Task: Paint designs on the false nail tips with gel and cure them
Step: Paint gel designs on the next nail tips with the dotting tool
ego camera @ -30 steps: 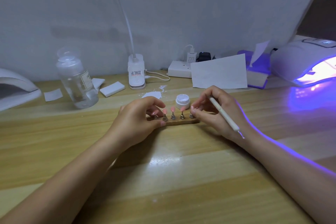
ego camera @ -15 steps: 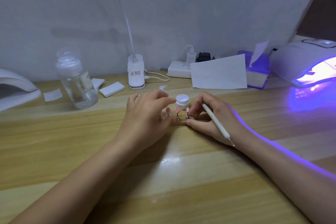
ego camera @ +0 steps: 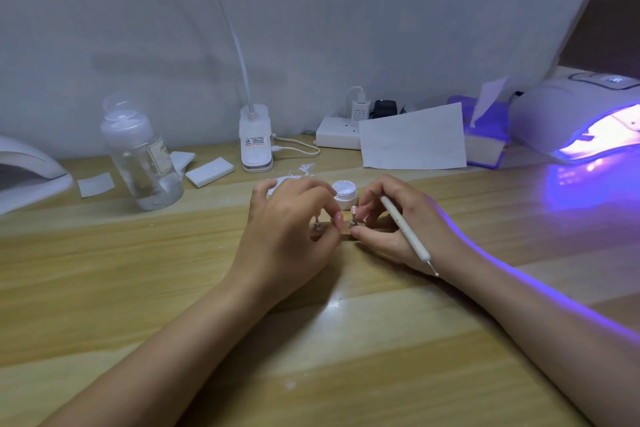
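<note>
the left hand [ego camera: 287, 229] pinches a pink nail tip [ego camera: 338, 218] on the wooden stand [ego camera: 320, 235] just in front of the open gel pot [ego camera: 345, 193]. the right hand [ego camera: 398, 222] grips the dotting pen [ego camera: 407, 229], fingertips pinching the next peg. best to brace the stand, handle tips by their edges only, and keep wet gel unsmudged before the lit curing lamp [ego camera: 581, 114].

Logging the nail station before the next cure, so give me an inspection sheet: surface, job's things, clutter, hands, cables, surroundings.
Surface: wooden table, white specks.
Job's things: nail tip stand under both hands, pink nail tips on it; open gel jar behind; lit curing lamp far right.
Clutter: clear bottle, white pads, paper sheet, tissue box.
Hands: left hand fingers at the stand; right hand holds dotting pen.
Cables: charging cable, power strip.
Surroundings: grey wall.
</note>
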`<action>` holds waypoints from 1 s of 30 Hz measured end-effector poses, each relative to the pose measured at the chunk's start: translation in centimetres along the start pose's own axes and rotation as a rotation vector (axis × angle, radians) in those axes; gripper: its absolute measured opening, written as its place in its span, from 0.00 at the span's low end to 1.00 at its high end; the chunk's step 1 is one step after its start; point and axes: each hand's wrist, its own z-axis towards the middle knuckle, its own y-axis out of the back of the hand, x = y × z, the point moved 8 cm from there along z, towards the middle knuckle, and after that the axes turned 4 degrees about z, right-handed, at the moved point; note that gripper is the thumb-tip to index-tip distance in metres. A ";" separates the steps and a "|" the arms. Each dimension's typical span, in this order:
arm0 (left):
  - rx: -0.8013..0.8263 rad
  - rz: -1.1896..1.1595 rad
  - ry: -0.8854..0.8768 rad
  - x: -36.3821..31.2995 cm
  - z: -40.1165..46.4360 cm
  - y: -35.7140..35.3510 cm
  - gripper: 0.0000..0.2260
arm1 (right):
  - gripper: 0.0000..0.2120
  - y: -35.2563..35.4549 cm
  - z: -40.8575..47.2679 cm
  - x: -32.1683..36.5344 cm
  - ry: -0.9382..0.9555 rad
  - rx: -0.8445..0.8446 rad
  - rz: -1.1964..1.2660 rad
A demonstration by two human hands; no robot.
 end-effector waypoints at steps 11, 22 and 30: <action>0.052 -0.721 0.182 -0.6 -1.1 -1.0 0.07 | 0.08 3.4 -0.2 -0.3 0.006 -0.328 0.136; 0.097 -0.765 0.217 0.1 -1.2 -1.5 0.12 | 0.22 4.5 -0.3 0.3 0.062 -0.457 0.239; 0.146 -0.700 0.226 0.4 -1.4 -2.3 0.05 | 0.11 5.9 -0.1 -0.3 -0.039 -0.569 0.425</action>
